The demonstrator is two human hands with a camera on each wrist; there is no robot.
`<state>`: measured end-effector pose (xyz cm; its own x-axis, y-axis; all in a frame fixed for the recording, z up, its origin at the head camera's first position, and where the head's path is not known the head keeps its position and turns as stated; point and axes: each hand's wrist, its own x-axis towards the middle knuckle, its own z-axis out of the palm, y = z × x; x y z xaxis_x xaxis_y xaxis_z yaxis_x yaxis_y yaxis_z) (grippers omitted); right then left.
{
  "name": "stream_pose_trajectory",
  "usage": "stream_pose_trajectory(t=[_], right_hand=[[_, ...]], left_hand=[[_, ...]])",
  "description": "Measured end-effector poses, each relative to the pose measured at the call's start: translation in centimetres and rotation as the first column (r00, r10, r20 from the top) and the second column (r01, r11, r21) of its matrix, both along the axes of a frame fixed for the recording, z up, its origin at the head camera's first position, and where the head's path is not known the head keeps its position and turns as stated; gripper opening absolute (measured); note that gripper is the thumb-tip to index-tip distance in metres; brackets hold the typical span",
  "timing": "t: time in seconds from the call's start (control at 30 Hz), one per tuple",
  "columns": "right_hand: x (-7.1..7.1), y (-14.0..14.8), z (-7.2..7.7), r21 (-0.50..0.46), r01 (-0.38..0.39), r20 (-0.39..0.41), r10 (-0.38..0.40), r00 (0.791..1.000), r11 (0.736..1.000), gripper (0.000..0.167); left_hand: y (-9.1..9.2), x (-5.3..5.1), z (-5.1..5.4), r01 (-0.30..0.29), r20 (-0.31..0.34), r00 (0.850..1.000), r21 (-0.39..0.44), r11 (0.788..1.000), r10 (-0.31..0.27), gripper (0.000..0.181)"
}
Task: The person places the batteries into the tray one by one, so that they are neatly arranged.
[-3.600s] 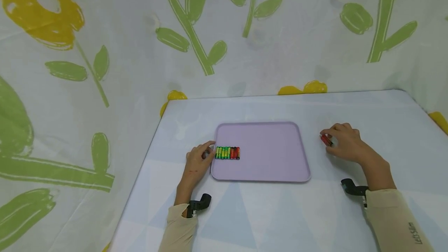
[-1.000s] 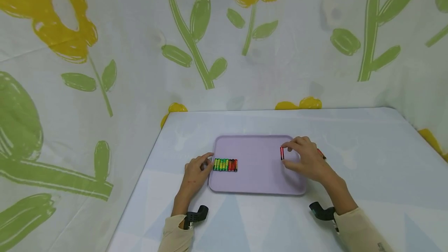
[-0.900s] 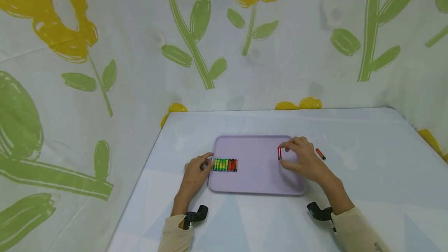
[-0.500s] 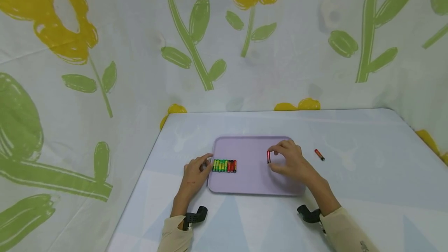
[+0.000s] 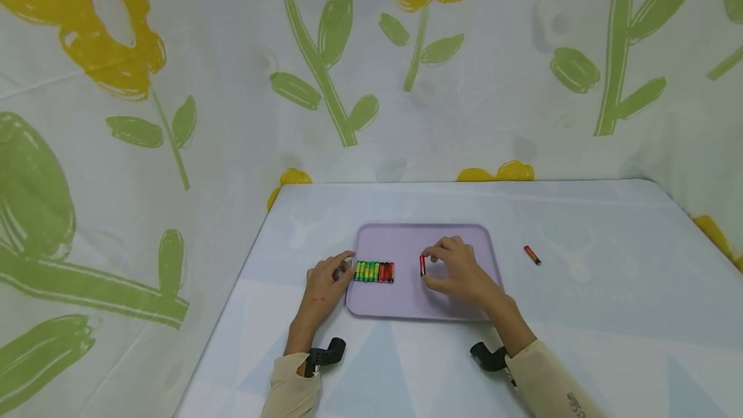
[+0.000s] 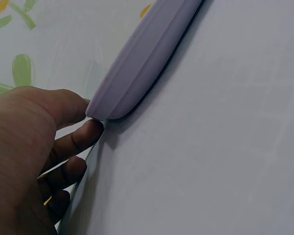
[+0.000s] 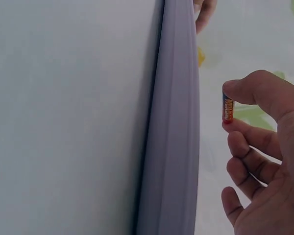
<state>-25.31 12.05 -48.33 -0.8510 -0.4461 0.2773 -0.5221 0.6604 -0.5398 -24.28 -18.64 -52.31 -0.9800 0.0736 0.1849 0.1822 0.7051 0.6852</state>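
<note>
My right hand (image 5: 458,273) pinches a small red battery (image 5: 422,266) upright by its ends, between thumb and forefinger, over the middle of the lilac tray (image 5: 406,308). Its other fingers curl loosely in the right wrist view, where lettering shows on the battery (image 7: 228,108). At the tray's left edge, my left hand (image 5: 325,279) holds the rim with bent thumb and forefinger; their tips meet the tray's end (image 6: 100,110) in the left wrist view. Inside the tray by that edge lies a row of batteries (image 5: 374,272), green ones at left and red ones at right.
One loose red battery (image 5: 532,255) lies on the pale patterned tabletop (image 5: 609,315), right of the tray. A floral cloth (image 5: 493,82) hangs behind the table and along its left side. Black camera mounts (image 5: 490,358) sit on both wrists.
My right hand has come left from beside the tray to over its middle, carrying one red battery. Another red battery stays on the table. My left hand keeps its place at the rim.
</note>
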Motion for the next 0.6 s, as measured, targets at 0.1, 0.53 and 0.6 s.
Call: stream_pose_trajectory(t=[0.1,0.53,0.6], right_hand=[[0.1,-0.9,-0.1,0.005,0.001,0.014,-0.001,1.000,1.000,0.031],[0.2,-3.3,-0.6,0.026,-0.021,0.031,0.020,0.999,0.999,0.031],[0.2,-3.5,-0.8,0.026,-0.027,0.033,0.026,0.999,0.999,0.031]], left_hand=[[0.0,0.1,0.0,-0.001,0.001,1.000,-0.004,1.000,0.001,0.032],[0.0,0.1,0.2,0.009,-0.023,1.000,-0.005,1.000,-0.009,0.033],[0.0,0.2,0.1,0.005,-0.019,1.000,-0.008,1.000,-0.005,0.033]])
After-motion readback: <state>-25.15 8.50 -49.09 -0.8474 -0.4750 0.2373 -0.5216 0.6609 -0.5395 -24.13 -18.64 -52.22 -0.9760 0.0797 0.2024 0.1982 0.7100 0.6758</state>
